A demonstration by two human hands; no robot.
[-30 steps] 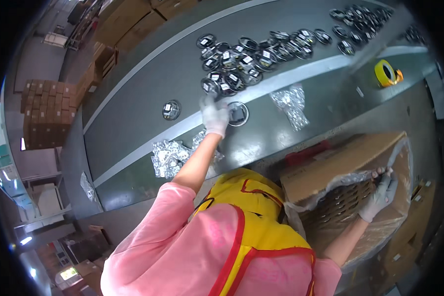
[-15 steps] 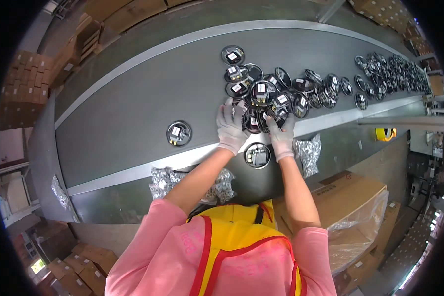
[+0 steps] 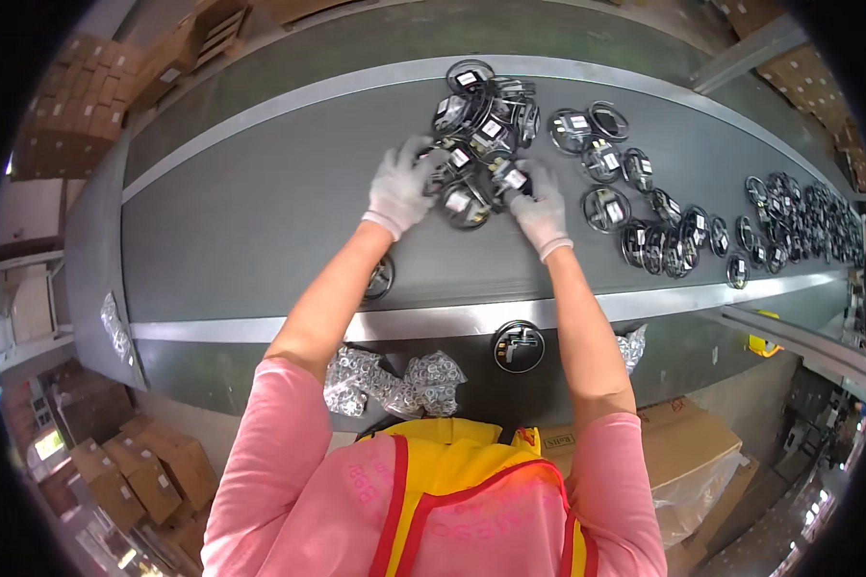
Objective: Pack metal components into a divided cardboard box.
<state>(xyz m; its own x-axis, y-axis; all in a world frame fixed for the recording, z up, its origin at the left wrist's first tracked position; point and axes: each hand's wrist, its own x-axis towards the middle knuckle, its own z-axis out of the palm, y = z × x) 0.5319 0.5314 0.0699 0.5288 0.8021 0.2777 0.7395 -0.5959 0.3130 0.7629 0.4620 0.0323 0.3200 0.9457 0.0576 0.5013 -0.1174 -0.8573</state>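
Observation:
Between my gloved hands lies a heap of round black coiled cables (image 3: pixel 491 135), each with a small boxy module and a white label. My left hand (image 3: pixel 401 185) curls its fingers round the coils on the heap's left side. On the right side, my right hand (image 3: pixel 541 204) grips a coil with a white label (image 3: pixel 510 176), its fingers partly hidden. A single coil (image 3: pixel 381 277) lies beside my left forearm, partly covered by it. Another coil (image 3: pixel 518 347) sits on the near ledge between my arms.
Loose coils (image 3: pixel 601 160) lie to the right on the grey belt (image 3: pixel 250 202), with a larger mass (image 3: pixel 799 216) at the far right. Metal rails (image 3: pixel 433 320) edge the belt. Clear bags of silvery parts (image 3: pixel 394 383) lie on the ledge. A carton (image 3: pixel 659 452) stands near right.
Both hands have moved away from me across the belt, and part of the heap has moved with them toward the far rail. Several coils now lie separated to the right.

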